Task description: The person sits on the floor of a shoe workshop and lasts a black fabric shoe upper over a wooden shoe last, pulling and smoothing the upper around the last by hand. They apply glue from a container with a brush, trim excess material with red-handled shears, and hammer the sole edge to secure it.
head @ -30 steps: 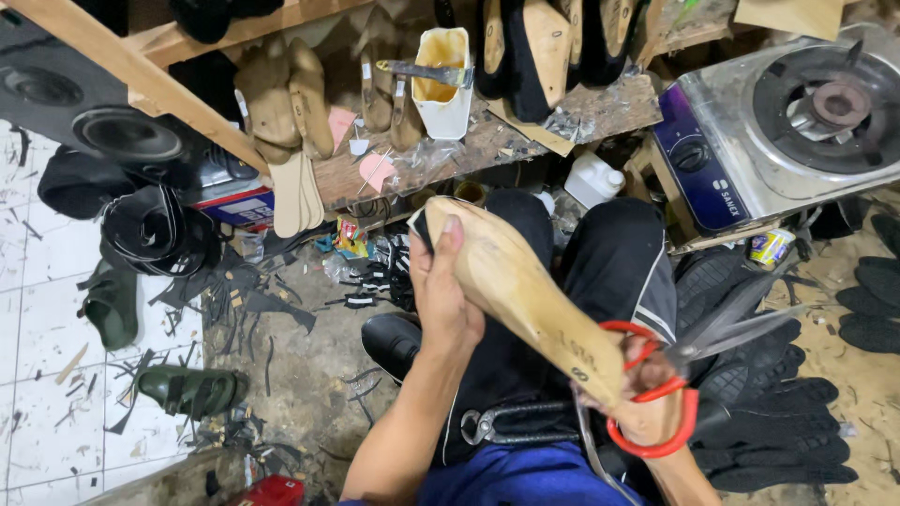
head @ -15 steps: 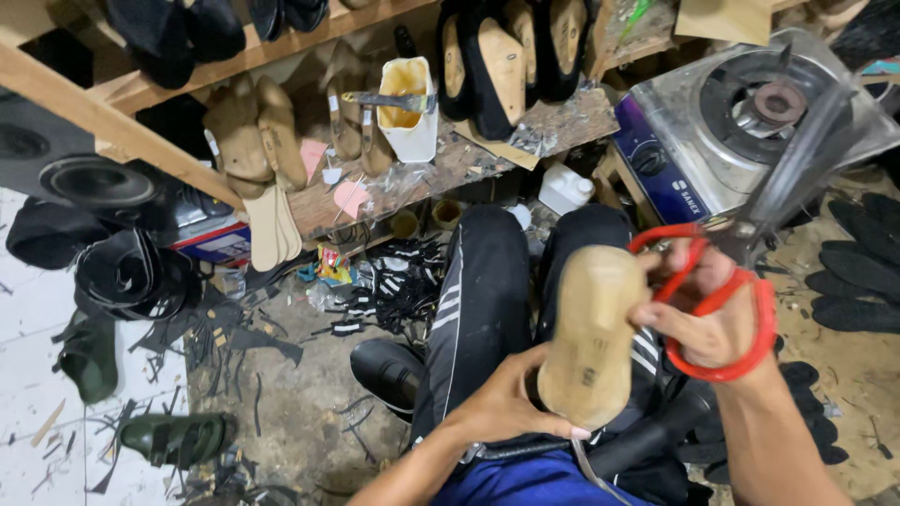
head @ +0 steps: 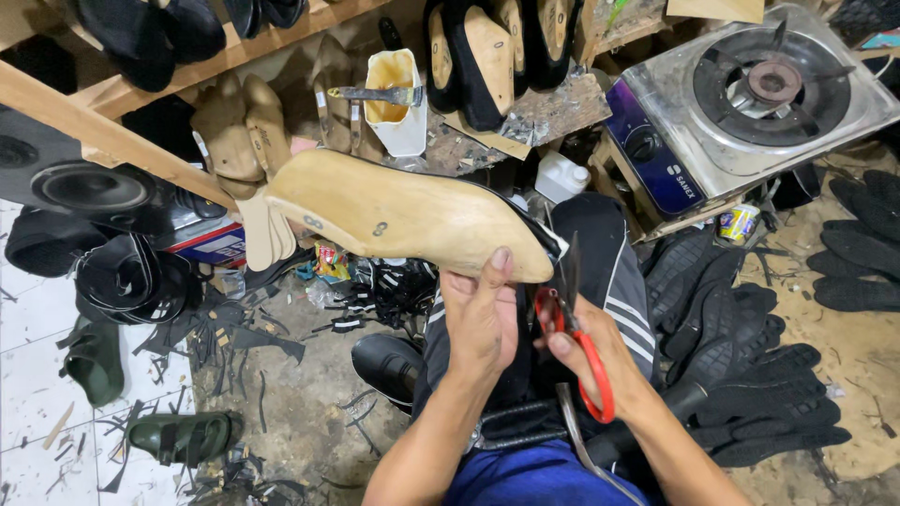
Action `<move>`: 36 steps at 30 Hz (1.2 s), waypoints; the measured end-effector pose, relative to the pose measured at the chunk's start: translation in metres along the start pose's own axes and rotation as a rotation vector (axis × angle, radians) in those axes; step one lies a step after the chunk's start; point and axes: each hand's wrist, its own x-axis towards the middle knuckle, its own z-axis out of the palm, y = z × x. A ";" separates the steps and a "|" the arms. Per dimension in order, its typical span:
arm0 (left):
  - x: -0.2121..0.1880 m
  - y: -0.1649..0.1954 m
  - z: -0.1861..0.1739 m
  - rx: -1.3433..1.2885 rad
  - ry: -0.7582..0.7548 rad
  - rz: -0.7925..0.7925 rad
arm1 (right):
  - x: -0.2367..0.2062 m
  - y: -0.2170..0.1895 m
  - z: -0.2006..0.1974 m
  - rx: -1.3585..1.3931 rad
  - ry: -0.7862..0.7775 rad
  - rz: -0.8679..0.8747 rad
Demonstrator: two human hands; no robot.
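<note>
Left hand (head: 483, 314) closed around the heel end of a pale wooden shoe form (head: 403, 217), held level above the lap, toe pointing left. Right hand (head: 595, 361) gripping red-handled scissors (head: 572, 328), blades up against the form's black-covered heel. Gas stove (head: 750, 98) well apart, upper right.

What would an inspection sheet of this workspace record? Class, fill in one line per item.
Surface: dirt floor strewn with black scraps; white tiles at left.
Job's things: wooden last held sideways; red-handled scissors at its heel end.
Clutter: sandals, black soles, glue cup with a brush.
Grips: left hand holds the last; right hand holds the scissors.
Cables: nothing seen.
Surroundings: gas stove, wooden shelf of shoes, speaker.
</note>
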 end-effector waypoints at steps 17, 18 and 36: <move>-0.003 0.012 -0.011 0.110 -0.005 -0.031 | 0.018 -0.014 -0.003 -0.504 0.193 -0.039; -0.003 0.013 -0.013 0.124 -0.035 -0.021 | 0.018 -0.014 -0.005 -0.501 0.187 -0.073; -0.001 0.022 -0.013 0.255 -0.115 -0.139 | 0.021 0.000 -0.017 -0.537 0.251 -0.026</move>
